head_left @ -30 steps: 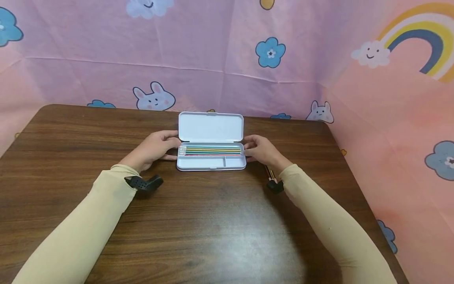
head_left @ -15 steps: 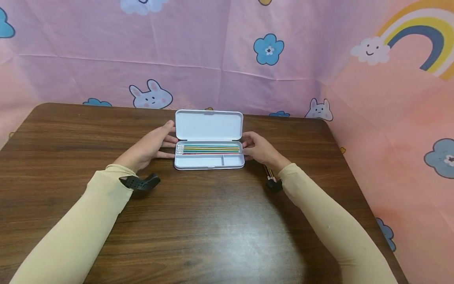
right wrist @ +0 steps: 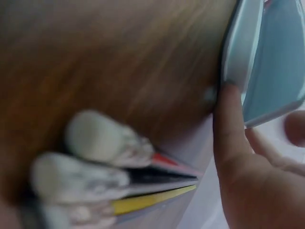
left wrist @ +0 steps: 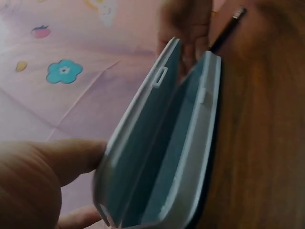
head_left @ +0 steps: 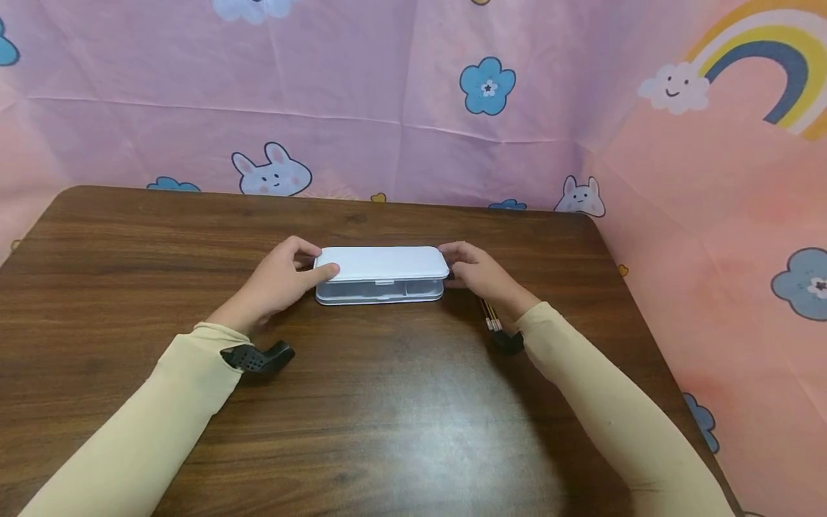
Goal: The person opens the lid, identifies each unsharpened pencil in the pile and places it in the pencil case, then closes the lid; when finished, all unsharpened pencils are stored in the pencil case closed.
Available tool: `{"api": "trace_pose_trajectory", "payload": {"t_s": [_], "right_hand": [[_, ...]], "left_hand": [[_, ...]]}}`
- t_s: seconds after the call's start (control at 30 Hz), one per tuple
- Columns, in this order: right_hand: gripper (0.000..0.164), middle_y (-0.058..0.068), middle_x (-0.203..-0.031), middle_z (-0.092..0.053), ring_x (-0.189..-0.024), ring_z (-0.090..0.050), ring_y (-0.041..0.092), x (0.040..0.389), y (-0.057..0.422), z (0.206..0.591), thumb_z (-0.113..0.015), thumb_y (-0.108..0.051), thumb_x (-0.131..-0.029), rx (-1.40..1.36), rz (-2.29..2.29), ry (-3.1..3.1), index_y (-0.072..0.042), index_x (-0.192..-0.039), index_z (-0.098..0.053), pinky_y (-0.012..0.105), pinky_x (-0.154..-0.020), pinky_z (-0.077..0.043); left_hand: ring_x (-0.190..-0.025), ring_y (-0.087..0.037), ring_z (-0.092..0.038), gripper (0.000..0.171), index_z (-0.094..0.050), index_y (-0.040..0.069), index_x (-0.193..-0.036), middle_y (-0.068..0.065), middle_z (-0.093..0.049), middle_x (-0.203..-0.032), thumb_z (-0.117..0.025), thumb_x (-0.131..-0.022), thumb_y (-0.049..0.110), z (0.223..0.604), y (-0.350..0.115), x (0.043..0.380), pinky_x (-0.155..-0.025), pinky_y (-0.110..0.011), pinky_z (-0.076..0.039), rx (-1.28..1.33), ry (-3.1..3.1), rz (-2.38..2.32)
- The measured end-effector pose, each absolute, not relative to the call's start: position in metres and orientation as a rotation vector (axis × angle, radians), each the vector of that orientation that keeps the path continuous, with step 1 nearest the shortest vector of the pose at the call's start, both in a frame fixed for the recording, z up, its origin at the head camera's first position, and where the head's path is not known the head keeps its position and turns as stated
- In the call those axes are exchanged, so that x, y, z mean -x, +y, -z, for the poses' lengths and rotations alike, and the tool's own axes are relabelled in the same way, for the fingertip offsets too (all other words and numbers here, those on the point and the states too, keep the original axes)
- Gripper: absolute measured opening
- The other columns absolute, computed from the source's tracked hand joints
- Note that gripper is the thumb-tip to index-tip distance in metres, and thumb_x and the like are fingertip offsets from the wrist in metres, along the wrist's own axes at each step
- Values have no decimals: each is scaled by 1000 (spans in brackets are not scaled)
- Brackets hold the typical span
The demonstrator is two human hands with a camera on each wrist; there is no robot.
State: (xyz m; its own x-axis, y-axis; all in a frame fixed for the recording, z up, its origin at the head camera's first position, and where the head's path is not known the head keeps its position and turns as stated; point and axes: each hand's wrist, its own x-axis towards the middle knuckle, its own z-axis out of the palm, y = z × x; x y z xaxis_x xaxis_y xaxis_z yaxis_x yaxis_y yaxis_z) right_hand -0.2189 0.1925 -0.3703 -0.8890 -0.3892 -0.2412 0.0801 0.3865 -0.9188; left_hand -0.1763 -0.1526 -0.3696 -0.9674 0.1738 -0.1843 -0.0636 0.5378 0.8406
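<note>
A white pencil case [head_left: 381, 264] lies on the table with its hinged lid partly lowered, a gap showing along the front. At its left end, my left hand [head_left: 274, 280] grips the lid, thumb on top and fingers at the side; the left wrist view shows the thumb [left wrist: 78, 157] against the lid's outside. My right hand [head_left: 487, 273] is at the other end, one extended finger [right wrist: 231, 119] touching the base's end wall in the right wrist view. The lid now hides the pencils inside.
Several loose pencils [head_left: 491, 316] with eraser ends lie beneath my right wrist, right of the case. The brown wooden table [head_left: 323, 416] reaches back to a patterned pink cloth [head_left: 362, 93] behind and at the right.
The lid has swung forward and down from standing upright, covering the pencils inside. My left hand moved from beside the case onto the lid. The right hand stayed at the right end.
</note>
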Motion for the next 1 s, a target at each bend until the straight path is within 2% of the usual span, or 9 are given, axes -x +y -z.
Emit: {"api": "trace_pose_trajectory", "payload": {"t_s": [0.13,0.23,0.3,0.53,0.7,0.83,0.9,1.0], "right_hand": [[54,21,-150,-49,-136,-51,33,215,194,370,-56,-16,-104,292,1418,2281,0,-153,-41,51,-113,-47],[68,20,-145,-55,-135,-54,32,212,193,371,-73,-26,-98,330,1262,2408,-3,-153,-40,49,-111,-48],[72,20,-142,-58,-134,-56,32,210,191,372,-78,-26,-95,342,1200,2466,-3,-153,-41,49,-110,-49],[72,19,-151,-51,-137,-53,32,208,188,372,-76,-22,-97,337,1137,2535,-1,-155,-38,48,-112,-48],[73,20,-145,-56,-135,-55,32,213,190,368,-78,-22,-95,305,1166,2504,-2,-154,-40,48,-108,-51],[74,21,-148,-53,-137,-53,33,218,199,363,-76,-21,-97,345,1234,2417,0,-155,-36,50,-111,-49],[67,24,-147,-52,-135,-54,37,220,207,358,-71,-17,-100,368,1329,2376,3,-154,-37,52,-110,-49],[51,28,-140,-54,-123,-60,39,218,220,351,-62,-11,-104,367,1517,2375,6,-148,-44,46,-102,-56]], "left_hand": [[-145,-43,-41,81,-35,-3,-155,-28,-37,-155,-73,-97,38,373,-149,173,-119,-58,-37,-150,2611,-1307],[-144,-43,-41,82,-31,-5,-158,-30,-35,-156,-73,-98,32,376,-146,171,-118,-56,-39,-191,2672,-1228],[-143,-43,-41,78,-34,-5,-157,-30,-34,-155,-72,-99,30,378,-143,169,-117,-55,-39,-205,2701,-1185],[-145,-43,-39,75,-33,-7,-157,-29,-31,-159,-70,-101,26,376,-136,172,-115,-53,-43,-248,2718,-1105],[-142,-43,-44,77,-32,-6,-157,-30,-32,-158,-71,-100,27,373,-137,180,-114,-53,-45,-243,2704,-1115],[-140,-44,-45,83,-27,-5,-160,-31,-30,-159,-71,-99,32,372,-141,183,-114,-55,-44,-244,2691,-1134],[-142,-44,-44,86,-24,-1,-162,-29,-28,-160,-69,-100,37,370,-145,183,-114,-58,-43,-240,2693,-1148],[-143,-45,-41,86,-22,3,-163,-27,-30,-159,-66,-100,42,363,-157,183,-114,-62,-40,-230,2734,-1193]]}}
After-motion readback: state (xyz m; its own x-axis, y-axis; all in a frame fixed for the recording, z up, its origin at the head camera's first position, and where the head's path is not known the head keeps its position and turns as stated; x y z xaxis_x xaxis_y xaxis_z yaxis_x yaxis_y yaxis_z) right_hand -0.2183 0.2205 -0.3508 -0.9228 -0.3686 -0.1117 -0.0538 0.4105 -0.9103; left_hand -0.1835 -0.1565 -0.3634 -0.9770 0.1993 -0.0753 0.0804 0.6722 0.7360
